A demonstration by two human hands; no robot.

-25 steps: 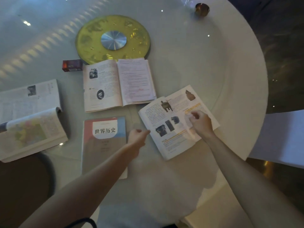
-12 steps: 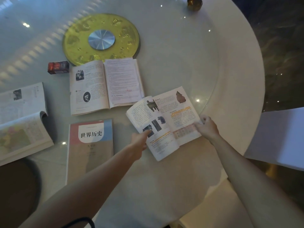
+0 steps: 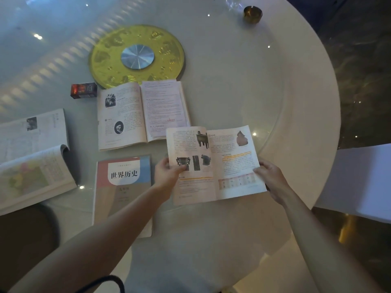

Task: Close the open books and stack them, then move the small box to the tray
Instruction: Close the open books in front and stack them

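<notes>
Both hands on the open book with the bronze-vessel pictures point(image 3: 213, 163), which lies open near the table's point(image 3: 243, 85) near right edge. Left hand point(image 3: 167, 173) pinches the outer margin of its left page, thumb on top; right hand point(image 3: 273, 180) grips the lower right corner, fingers partly tucked under the cover as far as I can make out. I read this as the closing step for this book: one half needs folding over the spine onto the other, then the shut book goes on the closed book with the pink and blue cover point(image 3: 122, 187), just to its left and the likely base of the stack. Two more lie open: the book with the portrait point(image 3: 141, 115), just behind, and the map book point(image 3: 33, 157) far left, one page curling up. Small box point(image 3: 84, 90) sits untouched beside the gold tray point(image 3: 105, 60), not on it, so that move comes last
</notes>
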